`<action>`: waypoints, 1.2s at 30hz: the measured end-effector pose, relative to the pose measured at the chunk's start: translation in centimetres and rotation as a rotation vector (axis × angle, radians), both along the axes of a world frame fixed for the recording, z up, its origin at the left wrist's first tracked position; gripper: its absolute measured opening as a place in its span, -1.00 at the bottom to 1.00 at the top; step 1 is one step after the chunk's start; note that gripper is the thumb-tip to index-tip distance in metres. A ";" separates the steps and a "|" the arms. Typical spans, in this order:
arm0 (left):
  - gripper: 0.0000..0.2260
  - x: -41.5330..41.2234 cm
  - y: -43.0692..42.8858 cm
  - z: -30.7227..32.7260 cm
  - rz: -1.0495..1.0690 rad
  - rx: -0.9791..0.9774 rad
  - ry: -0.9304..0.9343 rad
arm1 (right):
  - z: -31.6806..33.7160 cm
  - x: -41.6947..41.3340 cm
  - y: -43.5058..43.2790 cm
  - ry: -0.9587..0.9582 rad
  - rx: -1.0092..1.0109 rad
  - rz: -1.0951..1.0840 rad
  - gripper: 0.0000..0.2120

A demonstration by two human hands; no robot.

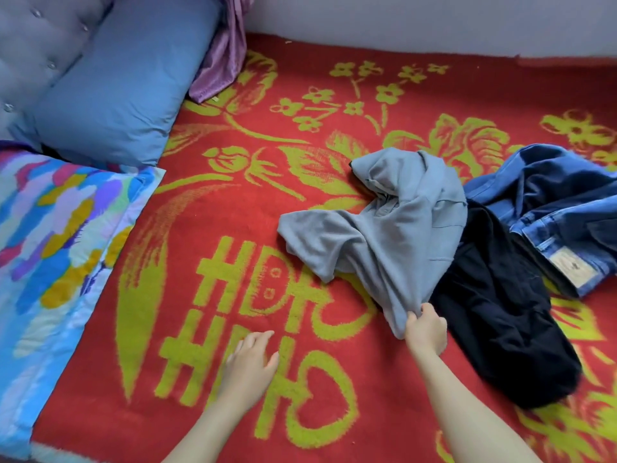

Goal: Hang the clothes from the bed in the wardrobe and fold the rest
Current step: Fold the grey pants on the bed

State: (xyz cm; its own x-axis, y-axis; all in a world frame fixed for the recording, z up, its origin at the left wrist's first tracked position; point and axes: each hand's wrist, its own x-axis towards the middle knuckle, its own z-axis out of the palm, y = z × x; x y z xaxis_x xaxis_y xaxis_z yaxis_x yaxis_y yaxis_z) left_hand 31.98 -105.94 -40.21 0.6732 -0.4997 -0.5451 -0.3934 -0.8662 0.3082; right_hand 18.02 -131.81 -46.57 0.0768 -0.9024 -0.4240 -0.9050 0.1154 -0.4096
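ok, right hand (425, 330) pinching hem of grey shirt (394, 225) crumpled on red blanket (207, 202), left hand (248, 359) fingers relaxed and spread over blanket, black garment (500, 329) and jeans (554, 208) just right of shirt

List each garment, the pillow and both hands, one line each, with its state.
grey T-shirt: crumpled, hem lifted by the right hand
right hand: pinching the T-shirt hem
left hand: open, holding nothing
black garment: crumpled, partly under the T-shirt
blue jeans: bunched, label showing
blue pillow: propped against the headboard
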 end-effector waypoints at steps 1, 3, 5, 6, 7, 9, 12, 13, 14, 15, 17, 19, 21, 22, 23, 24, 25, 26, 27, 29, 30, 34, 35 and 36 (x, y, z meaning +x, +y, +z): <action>-0.57 -0.6 0.0 0.3 -0.024 -0.003 0.002 | 0.8 -0.3 1.0 -0.011 0.001 -0.023 -0.83; -0.57 -1.8 0.7 1.3 -0.067 -0.031 0.018 | 3.2 -0.8 3.3 -0.051 -0.005 -0.073 -0.81; -0.55 -2.6 1.3 2.0 -0.100 -0.048 0.029 | 5.4 -0.9 5.0 -0.089 -0.038 -0.097 -0.81; -0.54 -3.1 1.9 2.7 -0.120 -0.068 0.024 | 7.0 -1.0 6.1 -0.122 -0.068 -0.109 -0.83; -0.52 -3.3 2.4 3.2 -0.146 -0.081 0.016 | 8.4 -0.9 7.1 -0.162 -0.102 -0.114 -0.85; -0.44 -3.5 3.6 4.5 -0.219 -0.117 -0.005 | 11.9 -0.5 9.9 -0.262 -0.224 -0.081 -0.92; -0.20 -3.1 3.8 6.8 -0.260 -0.224 -0.004 | 17.2 0.9 13.1 -0.384 -0.462 0.050 -0.97; -0.14 -2.9 4.0 7.8 -0.276 -0.278 -0.010 | 19.1 1.5 14.4 -0.413 -0.516 0.084 -0.95; -0.09 -2.5 4.4 9.1 -0.316 -0.335 -0.027 | 21.2 2.0 16.1 -0.439 -0.569 0.106 -0.93; -0.05 -2.0 5.1 10.4 -0.376 -0.388 -0.047 | 23.2 2.6 18.0 -0.467 -0.621 0.114 -0.90; 0.00 -1.3 5.4 12.4 -0.487 -0.498 -0.070 | 26.3 3.5 20.2 -0.524 -0.695 0.130 -0.82; 0.01 -0.1 5.9 14.7 -0.576 -0.629 -0.080 | 28.9 4.7 21.9 -0.562 -0.710 0.095 -0.82; -0.06 1.5 6.9 16.8 -0.600 -0.780 -0.083 | 31.3 6.1 23.7 -0.612 -0.709 0.073 -0.85; -0.11 2.1 7.3 17.7 -0.591 -0.853 -0.075 | 32.1 6.5 24.3 -0.648 -0.698 0.073 -0.85; -0.15 2.6 7.7 18.7 -0.576 -0.914 -0.051 | 32.8 6.7 24.8 -0.686 -0.682 0.060 -0.84; -0.21 3.1 8.1 19.6 -0.551 -0.949 0.003 | 33.4 6.8 25.1 -0.722 -0.662 0.033 -0.81; -0.28 3.6 8.4 20.4 -0.521 -0.963 0.075 | 33.6 6.7 25.3 -0.750 -0.640 -0.002 -0.77; -0.41 4.0 8.9 21.1 -0.505 -0.966 0.133 | 33.8 6.6 25.6 -0.772 -0.622 -0.031 -0.75; -0.55 4.4 9.2 21.6 -0.493 -0.958 0.153 | 33.7 6.4 25.9 -0.779 -0.607 -0.042 -0.74; -0.72 4.9 9.9 22.4 -0.463 -0.936 0.135 | 33.0 6.2 26.3 -0.758 -0.577 -0.031 -0.74; -0.75 5.1 10.2 22.6 -0.444 -0.934 0.122 | 32.5 6.0 26.4 -0.749 -0.543 -0.028 -0.73; -0.81 5.1 10.6 23.8 -0.428 -0.859 -0.042 | 30.1 4.5 27.5 -0.723 -0.381 -0.038 -0.70; -0.84 5.1 10.4 24.1 -0.422 -0.841 -0.083 | 29.4 3.9 27.9 -0.719 -0.368 -0.055 -0.71; -0.88 4.8 10.1 24.6 -0.413 -0.840 -0.106 | 28.5 3.1 28.5 -0.714 -0.368 -0.090 -0.72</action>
State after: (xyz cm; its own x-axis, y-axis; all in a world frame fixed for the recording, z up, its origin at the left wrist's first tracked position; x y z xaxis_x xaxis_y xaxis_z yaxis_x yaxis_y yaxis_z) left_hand 36.77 -95.80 -15.58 0.3806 -0.9115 0.1560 -0.6817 -0.1625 0.7133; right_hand 21.12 -103.33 -18.05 0.1376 -0.9902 0.0252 -0.4043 -0.0794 -0.9112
